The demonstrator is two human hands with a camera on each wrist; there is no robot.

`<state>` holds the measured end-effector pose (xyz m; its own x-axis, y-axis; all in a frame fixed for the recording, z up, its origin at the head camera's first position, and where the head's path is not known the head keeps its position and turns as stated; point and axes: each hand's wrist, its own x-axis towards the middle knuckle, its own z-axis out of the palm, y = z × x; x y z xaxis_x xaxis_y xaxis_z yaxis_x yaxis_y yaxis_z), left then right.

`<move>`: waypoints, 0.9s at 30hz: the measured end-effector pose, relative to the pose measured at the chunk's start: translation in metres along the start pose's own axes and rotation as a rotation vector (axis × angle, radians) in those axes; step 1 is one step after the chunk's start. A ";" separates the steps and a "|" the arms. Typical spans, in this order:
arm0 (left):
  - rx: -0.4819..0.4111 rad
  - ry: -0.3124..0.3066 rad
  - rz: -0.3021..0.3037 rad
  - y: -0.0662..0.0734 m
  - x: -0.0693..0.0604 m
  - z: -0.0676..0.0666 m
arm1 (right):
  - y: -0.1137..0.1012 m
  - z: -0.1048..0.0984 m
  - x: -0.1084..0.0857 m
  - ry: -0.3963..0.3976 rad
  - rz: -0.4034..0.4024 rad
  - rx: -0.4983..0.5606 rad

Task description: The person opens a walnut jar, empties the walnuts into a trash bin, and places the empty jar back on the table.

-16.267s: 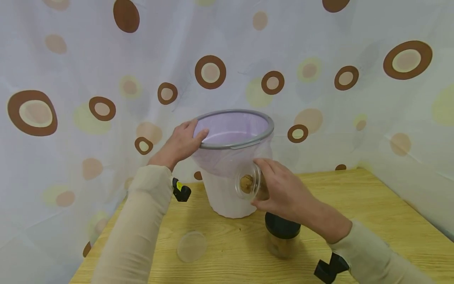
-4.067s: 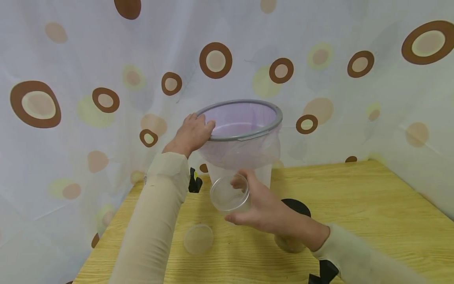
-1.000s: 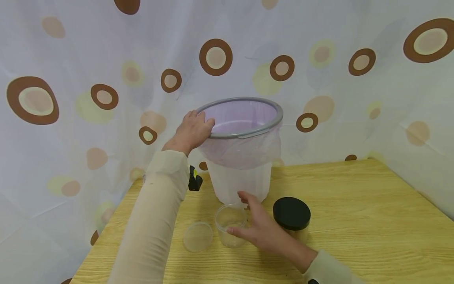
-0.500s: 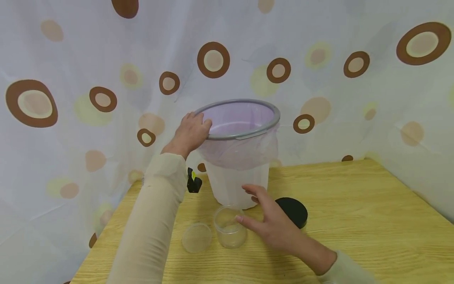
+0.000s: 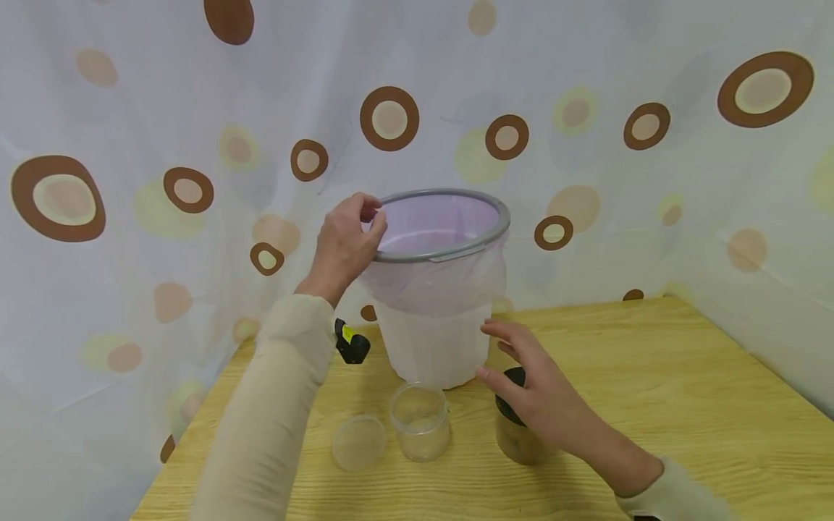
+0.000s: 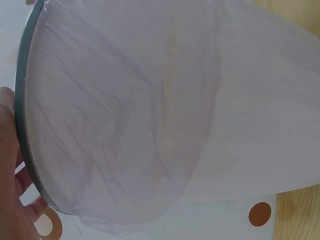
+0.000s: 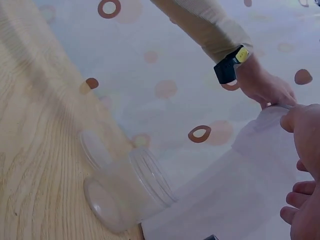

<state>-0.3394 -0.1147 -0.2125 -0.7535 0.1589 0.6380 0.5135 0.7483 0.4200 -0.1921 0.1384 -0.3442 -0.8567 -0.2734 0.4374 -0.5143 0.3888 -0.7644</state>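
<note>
The work looks part-way through. The clear jar (image 5: 421,436) stands uncapped and upright on the surface (image 5: 651,391), before the foot of the white bin (image 5: 433,347) and toward the near edge, and seems to hold nothing. Its clear lid (image 5: 360,443) lies flat just beside it, on the side toward the surface's left edge, so recapping appears undone. The second jar (image 5: 519,439), right of the clear one, still wears its black lid (image 5: 511,394) and looks untouched; its contents are too dim to name.

The person's right hand (image 5: 544,398) is spread, thumb and fingers parted with nothing between them, and hides part of that black lid; contact cannot be told. The left hand (image 5: 345,235) is at the bin's grey rim (image 5: 417,257), its fingers loosely bent and parted rather than wrapped round it; whether it bears on the rim is unclear.

A thin purplish liner (image 5: 443,286) folds over the bin's outside; the bottom inside is out of sight. The bin blocks the middle of the far edge, the left sleeve (image 5: 254,412) covers much of the left edge, and a dotted sheet (image 5: 423,58) hangs behind.
</note>
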 end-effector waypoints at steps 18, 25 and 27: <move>-0.128 0.089 0.188 -0.002 -0.026 -0.017 | 0.020 -0.032 -0.008 0.082 -0.027 -0.041; -0.143 0.027 0.226 0.001 -0.041 -0.012 | 0.025 -0.038 -0.012 0.088 -0.001 -0.071; -0.135 0.012 0.253 0.003 -0.044 -0.011 | 0.026 -0.039 -0.013 0.091 0.003 -0.077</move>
<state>-0.3001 -0.1264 -0.2324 -0.5896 0.3213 0.7411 0.7352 0.5934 0.3276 -0.1957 0.1868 -0.3512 -0.8564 -0.1929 0.4790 -0.5104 0.4566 -0.7287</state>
